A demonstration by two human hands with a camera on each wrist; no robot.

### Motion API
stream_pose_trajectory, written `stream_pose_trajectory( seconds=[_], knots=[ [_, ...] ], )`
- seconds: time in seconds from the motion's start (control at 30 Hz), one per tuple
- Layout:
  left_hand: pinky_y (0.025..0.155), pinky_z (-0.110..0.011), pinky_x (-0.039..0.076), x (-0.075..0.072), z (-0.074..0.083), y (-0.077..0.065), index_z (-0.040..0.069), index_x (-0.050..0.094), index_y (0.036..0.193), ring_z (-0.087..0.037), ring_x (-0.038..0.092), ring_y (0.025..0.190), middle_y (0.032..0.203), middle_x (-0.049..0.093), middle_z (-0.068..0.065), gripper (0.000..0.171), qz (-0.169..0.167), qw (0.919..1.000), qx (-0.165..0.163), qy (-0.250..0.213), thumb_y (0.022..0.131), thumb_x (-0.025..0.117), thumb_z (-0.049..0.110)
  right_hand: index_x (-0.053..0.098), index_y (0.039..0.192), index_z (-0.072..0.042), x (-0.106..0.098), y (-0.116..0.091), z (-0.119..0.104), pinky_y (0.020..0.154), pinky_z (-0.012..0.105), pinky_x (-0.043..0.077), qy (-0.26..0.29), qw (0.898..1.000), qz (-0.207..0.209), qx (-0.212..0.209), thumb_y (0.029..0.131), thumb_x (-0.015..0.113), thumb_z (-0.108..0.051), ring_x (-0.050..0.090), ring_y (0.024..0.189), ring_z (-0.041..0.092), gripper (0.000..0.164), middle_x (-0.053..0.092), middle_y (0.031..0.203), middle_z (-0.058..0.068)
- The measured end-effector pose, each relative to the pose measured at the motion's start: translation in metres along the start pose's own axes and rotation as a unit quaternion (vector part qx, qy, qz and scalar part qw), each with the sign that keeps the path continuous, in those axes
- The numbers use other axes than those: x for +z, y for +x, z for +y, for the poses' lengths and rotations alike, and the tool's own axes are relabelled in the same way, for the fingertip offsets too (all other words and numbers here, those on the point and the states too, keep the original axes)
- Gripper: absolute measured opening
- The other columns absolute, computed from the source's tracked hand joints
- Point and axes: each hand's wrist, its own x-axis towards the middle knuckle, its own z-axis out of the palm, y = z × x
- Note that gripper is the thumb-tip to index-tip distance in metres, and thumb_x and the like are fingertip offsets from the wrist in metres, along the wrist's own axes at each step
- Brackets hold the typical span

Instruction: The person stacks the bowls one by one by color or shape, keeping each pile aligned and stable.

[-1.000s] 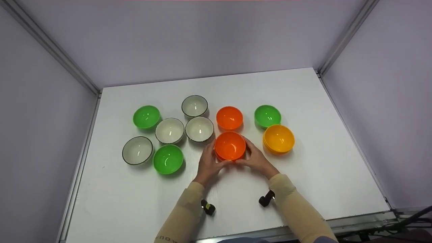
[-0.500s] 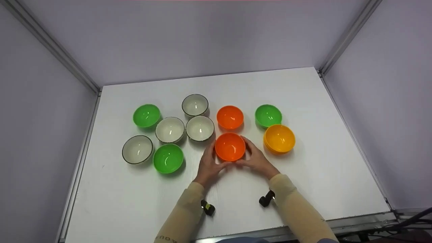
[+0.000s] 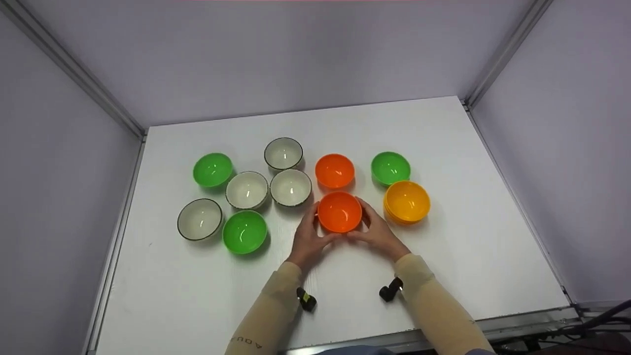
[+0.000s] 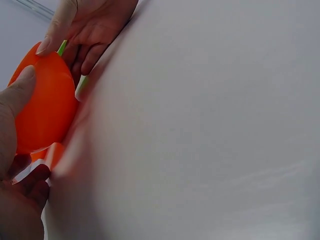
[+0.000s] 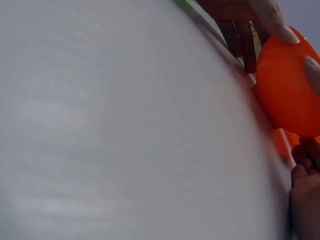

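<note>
Left hand and right hand level with each other, palms facing in, both in a two-sided grip. Left thumb and right thumb on the body side of the hands, tips turned toward each other, near but apart. Remaining fingers curled, opposite the thumbs. Left forearm and right forearm run back and outward from the hands, sleeved to the wrists.
</note>
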Motion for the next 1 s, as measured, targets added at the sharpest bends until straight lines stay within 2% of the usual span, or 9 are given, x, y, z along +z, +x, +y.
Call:
stream_pose_trajectory(
  seconds=[0.13, 0.3, 0.37, 0.5, 0.67, 0.77, 1.0],
  knots=[
    [0.104, -0.027, 0.027, 0.005, 0.0, 0.002, 0.012, 0.027, 0.142, -0.007, 0.034, 0.126, 0.139, 0.037, 0.005, 0.097, -0.004, 0.9996, 0.005, 0.029, 0.065, 0.079, 0.04, 0.01, 0.146, -0.004, -0.002, -0.003, 0.004, 0.107, 0.035, 0.02, 0.061, 0.998, 0.005, 0.008, 0.075, 0.075, -0.011, 0.02, 0.135, 0.021, 0.096, 0.015, 0.15, 0.01],
    [0.105, -0.027, 0.026, 0.012, 0.002, 0.005, 0.011, 0.025, 0.143, -0.006, 0.032, 0.128, 0.142, 0.034, 0.005, 0.101, -0.022, 0.998, -0.006, 0.058, 0.064, 0.076, 0.048, 0.01, 0.146, -0.006, -0.005, -0.009, 0.006, 0.106, 0.034, 0.022, 0.097, 0.994, 0.019, 0.042, 0.077, 0.073, -0.008, 0.021, 0.134, 0.021, 0.094, 0.014, 0.15, 0.01],
    [0.105, -0.026, 0.025, 0.015, 0.003, 0.006, 0.012, 0.025, 0.144, -0.004, 0.031, 0.127, 0.142, 0.033, 0.008, 0.103, -0.03, 0.9975, -0.023, 0.059, 0.063, 0.075, 0.051, 0.011, 0.146, -0.008, -0.005, -0.011, 0.006, 0.106, 0.033, 0.023, 0.099, 0.993, 0.024, 0.056, 0.077, 0.073, -0.01, 0.022, 0.134, 0.02, 0.094, 0.016, 0.15, 0.008],
    [0.105, -0.027, 0.025, 0.018, 0.006, 0.008, 0.013, 0.025, 0.144, -0.003, 0.032, 0.127, 0.141, 0.035, 0.01, 0.104, -0.041, 0.9965, -0.034, 0.064, 0.062, 0.074, 0.053, 0.013, 0.147, -0.014, -0.005, -0.015, 0.012, 0.105, 0.033, 0.024, 0.097, 0.992, 0.039, 0.065, 0.076, 0.074, -0.013, 0.024, 0.133, 0.017, 0.094, 0.018, 0.15, 0.004],
    [0.104, -0.03, 0.028, 0.022, 0.007, 0.008, 0.012, 0.025, 0.144, -0.009, 0.036, 0.125, 0.138, 0.04, 0.004, 0.104, -0.035, 0.9959, -0.019, 0.081, 0.062, 0.073, 0.055, 0.017, 0.146, -0.02, -0.007, -0.015, 0.033, 0.104, 0.029, 0.027, 0.067, 0.994, 0.057, 0.071, 0.075, 0.075, -0.021, 0.027, 0.131, 0.014, 0.092, 0.022, 0.148, -0.001],
    [0.104, -0.031, 0.028, 0.023, 0.008, 0.008, 0.012, 0.025, 0.144, -0.011, 0.038, 0.124, 0.137, 0.042, 0.001, 0.103, -0.03, 0.9956, -0.009, 0.089, 0.063, 0.074, 0.054, 0.018, 0.146, -0.018, -0.007, -0.016, 0.034, 0.104, 0.031, 0.027, 0.053, 0.994, 0.058, 0.079, 0.075, 0.075, -0.024, 0.027, 0.131, 0.015, 0.091, 0.023, 0.148, 0.001],
    [0.104, -0.031, 0.028, 0.025, 0.012, 0.008, 0.013, 0.025, 0.144, -0.009, 0.036, 0.125, 0.139, 0.04, 0.005, 0.104, -0.033, 0.9957, -0.014, 0.085, 0.062, 0.074, 0.055, 0.02, 0.145, -0.016, -0.006, -0.019, 0.029, 0.104, 0.032, 0.027, 0.065, 0.992, 0.061, 0.084, 0.077, 0.074, -0.021, 0.028, 0.131, 0.017, 0.088, 0.025, 0.147, 0.003]
  ],
)
